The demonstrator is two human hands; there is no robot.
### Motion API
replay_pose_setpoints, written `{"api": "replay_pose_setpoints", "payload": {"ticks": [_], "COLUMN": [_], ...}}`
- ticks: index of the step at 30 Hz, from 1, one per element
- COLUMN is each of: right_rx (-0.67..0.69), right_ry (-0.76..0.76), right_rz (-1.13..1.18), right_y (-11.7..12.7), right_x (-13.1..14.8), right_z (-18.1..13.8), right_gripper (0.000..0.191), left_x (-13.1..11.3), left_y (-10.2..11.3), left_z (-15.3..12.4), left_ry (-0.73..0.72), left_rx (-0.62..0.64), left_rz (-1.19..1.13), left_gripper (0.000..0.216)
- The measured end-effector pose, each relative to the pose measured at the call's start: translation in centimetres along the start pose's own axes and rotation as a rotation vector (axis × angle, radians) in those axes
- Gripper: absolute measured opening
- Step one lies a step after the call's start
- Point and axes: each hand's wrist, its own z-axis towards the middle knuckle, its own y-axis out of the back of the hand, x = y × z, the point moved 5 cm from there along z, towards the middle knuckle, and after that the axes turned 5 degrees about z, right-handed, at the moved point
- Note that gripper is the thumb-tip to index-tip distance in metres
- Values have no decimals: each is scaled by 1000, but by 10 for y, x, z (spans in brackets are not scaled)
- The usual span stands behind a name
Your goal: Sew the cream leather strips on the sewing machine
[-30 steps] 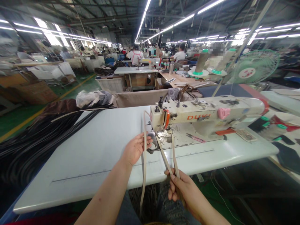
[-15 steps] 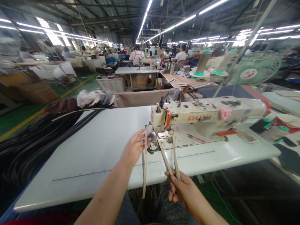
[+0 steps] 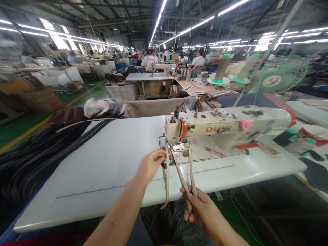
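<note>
A white sewing machine [image 3: 220,124] with orange lettering stands on the pale table. Narrow beige strips [image 3: 179,169] run from its needle area toward me. My right hand [image 3: 198,206] grips two lengths of strip between thumb and fingers, just off the table's front edge. Another beige strip [image 3: 167,181] hangs over that edge, left of the held lengths. My left hand [image 3: 152,164] is left of the needle plate, its fingertips pinched together right beside this hanging strip. What lies between those fingertips is too small to make out.
Pink-handled thread snips [image 3: 215,152] lie on the machine bed. Black strips [image 3: 51,153] are heaped along the table's left side. A printed ruler line [image 3: 102,189] crosses the white tabletop [image 3: 110,160]. A green fan [image 3: 282,75] and thread cones [image 3: 222,68] stand behind the machine.
My left hand's spread fingers have closed into a pinch, and the hand has shifted slightly right. The hanging strip has moved right, closer to the held lengths. My right hand stays in place.
</note>
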Motion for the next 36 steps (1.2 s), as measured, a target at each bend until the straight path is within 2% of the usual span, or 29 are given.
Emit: {"api": "replay_pose_setpoints", "payload": {"ticks": [3, 5, 8, 11, 19, 23, 32, 36], "right_rx": [1, 2, 9, 10, 5, 7, 16, 12], "right_ry": [3, 0, -6, -9, -16, -19, -16, -19], "right_rz": [3, 8, 14, 15, 13, 10, -2, -7], "right_y": [0, 1, 2, 3, 4, 4, 4, 3], "right_x": [0, -1, -2, -3, -5, -3, -2, -2], "right_z": [-2, -1, 0, 1, 2, 1, -1, 0], "right_gripper": [70, 70, 69, 69, 71, 69, 69, 71], "left_x": [-4, -7, -11, -15, -14, -16, -13, -15], "left_y": [2, -1, -12, -21, -31, -30, -29, -29], "left_z": [-1, -3, -5, -9, -14, -15, -13, -14], "left_ry": [-113, -187, -272, -327, -389, -407, -294, -319], "left_rx": [-100, -105, -4, 78, 181, 166, 181, 171], "left_rz": [307, 453, 539, 581, 761, 720, 519, 557], "left_gripper": [22, 21, 19, 28, 42, 43, 41, 41]}}
